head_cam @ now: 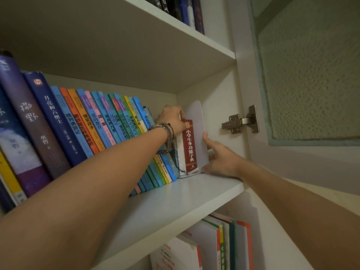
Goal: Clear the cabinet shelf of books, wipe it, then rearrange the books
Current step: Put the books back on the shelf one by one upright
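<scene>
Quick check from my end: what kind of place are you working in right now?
Probably a home bookcase cabinet: white shelves packed with upright Chinese-titled books, a white bookend beside a red dictionary, and a textured-glass cabinet door swung open on a metal hinge.

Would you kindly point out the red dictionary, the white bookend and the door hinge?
red dictionary [190, 145], head view, middle of its spine.
white bookend [198, 121], head view, upright plate, upper half.
door hinge [236, 123], head view, metal arm on the cabinet wall.
</scene>
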`<state>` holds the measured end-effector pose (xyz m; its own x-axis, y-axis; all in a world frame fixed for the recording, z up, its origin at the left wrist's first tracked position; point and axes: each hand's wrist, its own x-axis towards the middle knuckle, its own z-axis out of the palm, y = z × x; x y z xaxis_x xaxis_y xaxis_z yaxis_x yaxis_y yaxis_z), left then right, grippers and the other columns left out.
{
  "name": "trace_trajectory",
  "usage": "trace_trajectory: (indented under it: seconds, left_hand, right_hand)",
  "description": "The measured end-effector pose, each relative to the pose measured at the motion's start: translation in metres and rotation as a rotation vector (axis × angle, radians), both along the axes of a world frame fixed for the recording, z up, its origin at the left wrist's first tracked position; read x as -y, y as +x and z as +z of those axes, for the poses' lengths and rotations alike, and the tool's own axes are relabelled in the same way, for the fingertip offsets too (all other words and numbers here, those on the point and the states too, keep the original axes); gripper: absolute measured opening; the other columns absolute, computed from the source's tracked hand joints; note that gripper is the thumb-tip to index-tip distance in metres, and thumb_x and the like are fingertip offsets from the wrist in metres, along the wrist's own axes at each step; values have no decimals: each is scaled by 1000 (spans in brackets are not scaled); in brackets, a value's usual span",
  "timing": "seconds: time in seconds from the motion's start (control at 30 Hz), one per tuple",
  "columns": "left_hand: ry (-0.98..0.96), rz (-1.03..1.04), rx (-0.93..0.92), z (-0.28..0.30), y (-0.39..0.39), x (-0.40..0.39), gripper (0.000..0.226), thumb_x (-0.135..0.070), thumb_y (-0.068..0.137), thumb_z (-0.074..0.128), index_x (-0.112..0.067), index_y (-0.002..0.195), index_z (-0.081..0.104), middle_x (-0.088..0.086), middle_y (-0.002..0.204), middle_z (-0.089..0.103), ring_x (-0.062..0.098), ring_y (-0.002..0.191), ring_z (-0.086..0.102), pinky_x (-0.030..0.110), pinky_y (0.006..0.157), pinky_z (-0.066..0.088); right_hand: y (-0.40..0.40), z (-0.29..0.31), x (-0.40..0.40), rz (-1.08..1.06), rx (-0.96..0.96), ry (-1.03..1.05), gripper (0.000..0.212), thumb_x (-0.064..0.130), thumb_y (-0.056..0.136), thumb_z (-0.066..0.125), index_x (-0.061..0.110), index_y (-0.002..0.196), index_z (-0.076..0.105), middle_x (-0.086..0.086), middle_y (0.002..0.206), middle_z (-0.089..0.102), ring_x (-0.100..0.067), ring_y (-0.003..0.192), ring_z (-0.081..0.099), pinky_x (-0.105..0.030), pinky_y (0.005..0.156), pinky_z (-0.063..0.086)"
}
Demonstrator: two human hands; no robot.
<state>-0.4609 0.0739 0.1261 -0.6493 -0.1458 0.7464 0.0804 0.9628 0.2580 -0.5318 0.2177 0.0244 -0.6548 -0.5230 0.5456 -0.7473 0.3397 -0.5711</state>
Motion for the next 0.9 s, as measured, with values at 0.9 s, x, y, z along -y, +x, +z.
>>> trace_trajectory:
  seconds: [0.9]
  left_hand:
    - [-30, 39, 29, 4, 6, -5, 19, -22, 88, 65, -10, 103, 60, 6, 103, 63, 14, 78, 56, 14, 55, 42]
  right_hand:
    - [9, 4, 3, -10, -130, -65, 79, 5, 78, 76, 17, 147, 37, -3, 114, 57, -19, 90, 67, -22, 80, 55]
